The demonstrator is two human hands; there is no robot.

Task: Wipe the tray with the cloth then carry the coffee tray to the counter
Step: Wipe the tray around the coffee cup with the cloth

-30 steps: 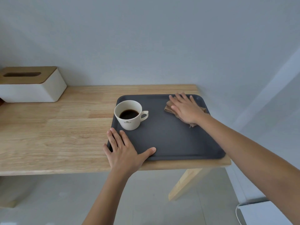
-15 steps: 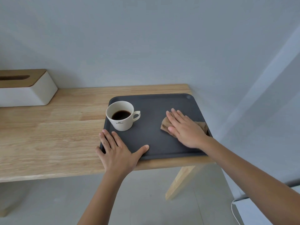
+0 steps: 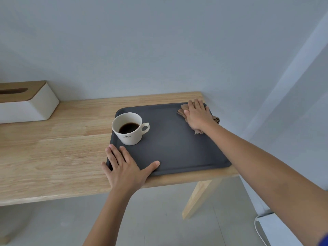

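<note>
A dark grey tray [image 3: 177, 150] lies at the right end of a wooden table [image 3: 53, 157]. A white cup of black coffee [image 3: 128, 128] stands in the tray's far left corner, handle to the right. My right hand [image 3: 197, 115] presses flat on a crumpled brown cloth [image 3: 182, 110] at the tray's far right corner; most of the cloth is hidden under the palm. My left hand [image 3: 124, 167] lies flat with fingers spread on the tray's near left corner, just in front of the cup, holding the tray down.
A white tissue box with a wooden lid [image 3: 24, 103] sits at the table's far left by the wall. The tray's right side reaches the table's right edge. A wooden table leg [image 3: 198, 197] angles down below. A white cable [image 3: 259, 226] runs along the floor at the lower right.
My right hand slid the cloth from the tray's near right area back to its far right corner. The left hand and the cup stayed put.
</note>
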